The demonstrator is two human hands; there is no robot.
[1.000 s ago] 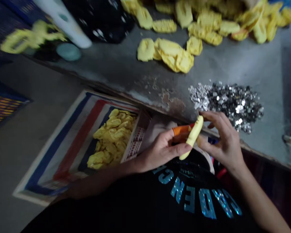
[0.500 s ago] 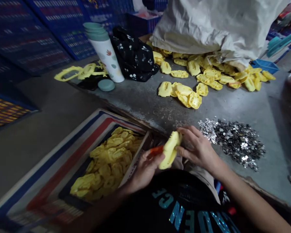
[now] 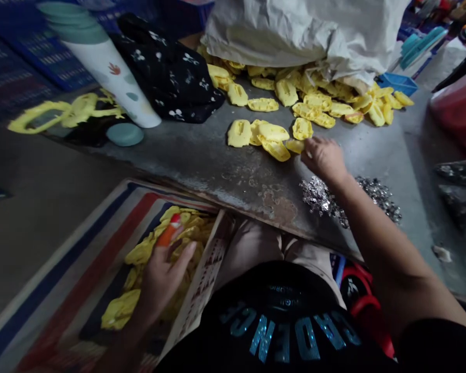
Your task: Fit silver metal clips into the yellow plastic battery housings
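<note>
My right hand point(image 3: 326, 158) reaches over the table, its fingers closed on the edge of a yellow plastic shell point(image 3: 294, 146) that sits tilted beside a small group of similar shells point(image 3: 274, 131). My left hand point(image 3: 163, 274) is low on the left, above a box lined with striped cloth. Its thumb and fingers are apart, with nothing between them, and an orange finger cot point(image 3: 166, 236) covers one finger. Under it lies a heap of yellow shells point(image 3: 140, 253) in the box. Beneath my right forearm are small shiny metal pieces point(image 3: 316, 196), partly hidden.
A large pale sack point(image 3: 279, 36) spills more yellow shells across the back of the grey table point(image 3: 202, 160). At the left stand a white tumbler point(image 3: 118, 72), its round lid point(image 3: 125, 134) and a black patterned bag point(image 3: 171, 72). Clear plastic bags point(image 3: 460, 202) lie at the right.
The yellow shell that both hands held over my lap is out of them. My left hand has moved left over the box and opened; my right has reached forward and gripped another shell.
</note>
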